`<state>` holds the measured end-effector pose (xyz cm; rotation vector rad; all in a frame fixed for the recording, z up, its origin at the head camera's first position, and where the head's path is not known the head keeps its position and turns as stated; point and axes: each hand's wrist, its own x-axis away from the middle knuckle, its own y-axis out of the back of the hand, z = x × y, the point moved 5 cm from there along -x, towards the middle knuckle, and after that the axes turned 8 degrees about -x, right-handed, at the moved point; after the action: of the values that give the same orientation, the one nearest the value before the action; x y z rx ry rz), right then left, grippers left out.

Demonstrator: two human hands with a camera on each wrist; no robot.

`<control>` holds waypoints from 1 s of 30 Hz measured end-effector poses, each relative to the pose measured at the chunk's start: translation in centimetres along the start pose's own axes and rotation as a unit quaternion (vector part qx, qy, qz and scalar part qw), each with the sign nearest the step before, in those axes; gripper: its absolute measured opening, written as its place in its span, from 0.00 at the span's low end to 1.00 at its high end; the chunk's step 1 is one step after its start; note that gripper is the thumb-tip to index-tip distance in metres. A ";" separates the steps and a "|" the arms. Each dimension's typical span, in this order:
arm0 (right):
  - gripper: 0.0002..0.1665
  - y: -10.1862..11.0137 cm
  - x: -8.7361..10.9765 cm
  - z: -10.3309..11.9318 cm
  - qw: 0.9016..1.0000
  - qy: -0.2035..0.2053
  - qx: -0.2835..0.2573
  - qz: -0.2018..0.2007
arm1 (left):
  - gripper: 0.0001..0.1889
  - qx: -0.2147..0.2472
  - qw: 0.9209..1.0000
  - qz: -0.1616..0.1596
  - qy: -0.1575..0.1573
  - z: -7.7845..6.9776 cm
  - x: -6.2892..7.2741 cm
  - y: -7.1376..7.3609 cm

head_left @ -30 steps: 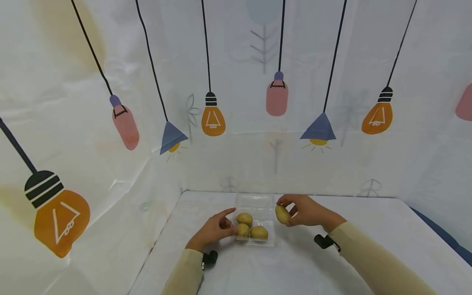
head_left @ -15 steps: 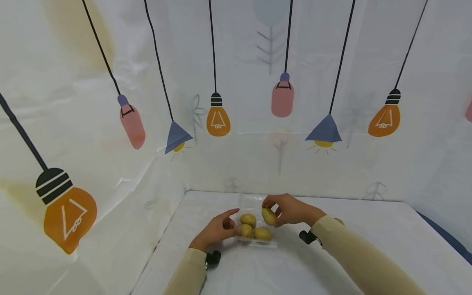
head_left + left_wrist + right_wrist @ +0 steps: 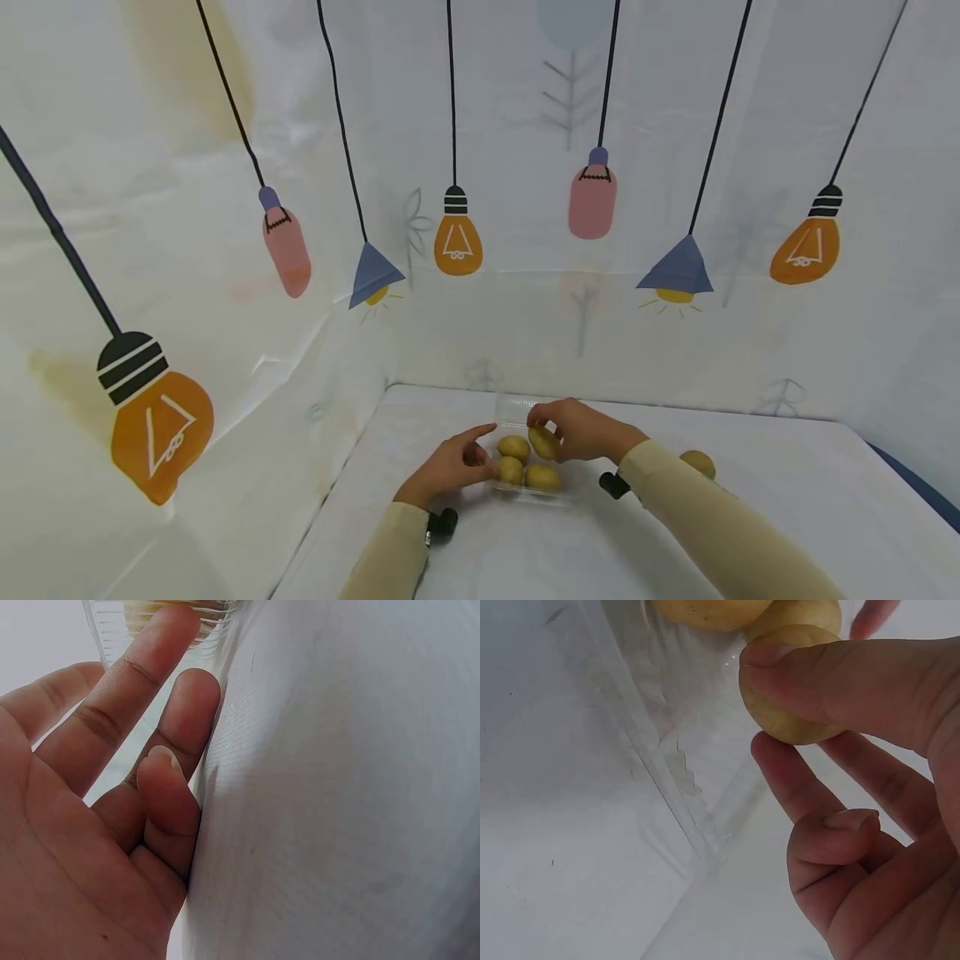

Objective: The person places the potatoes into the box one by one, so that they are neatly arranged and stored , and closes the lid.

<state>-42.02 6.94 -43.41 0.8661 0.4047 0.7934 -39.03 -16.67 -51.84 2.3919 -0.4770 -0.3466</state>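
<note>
A clear plastic container [image 3: 558, 498] lies on the table with its ridged lid [image 3: 516, 407] folded back behind it. Inside it sit a back potato [image 3: 513, 448], a front-left potato [image 3: 511, 471] and a front-right potato [image 3: 543, 477]. My right hand [image 3: 581, 429] pinches another potato [image 3: 795, 694] between thumb and fingers, over the container's back right part. On the left side, my left hand [image 3: 450, 467] rests at the container's wall, index finger stretched along it. In the left wrist view a fingertip [image 3: 176, 626] overlaps the ridged plastic, and the other fingers are loosely bent.
One more potato [image 3: 698, 463] lies on the white-covered table [image 3: 517, 558], right of the container and partly behind my right sleeve [image 3: 697, 508]. A white sheet with printed lamps [image 3: 458, 246] hangs behind and to the left.
My right hand has carried its potato left, from beside the container to over its back right part. The loose potato on the right has come into view. My left hand stays at the container.
</note>
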 end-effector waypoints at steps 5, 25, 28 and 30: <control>0.33 -0.7 -0.3 -0.4 0.999 -0.019 0.026 0.009 | 0.44 0.000 1.000 0.004 0.001 0.0 -0.1 -0.2; 0.27 -1.5 -0.4 -1.8 0.999 -0.048 -0.004 -0.003 | 0.43 -0.010 1.000 0.003 0.009 0.1 -0.1 -0.2; 0.26 -1.6 -0.3 -2.0 0.999 -0.042 -0.011 -0.005 | 0.43 -0.010 1.000 0.004 0.010 0.2 -0.2 -0.2; 0.25 -1.5 -0.2 -1.9 0.999 -0.036 -0.013 -0.008 | 0.43 -0.012 1.000 0.004 0.011 0.2 -0.2 -0.2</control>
<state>-42.62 7.19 -45.80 0.8644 0.3365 0.7483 -39.28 -16.56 -52.11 2.3673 -0.4699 -0.3201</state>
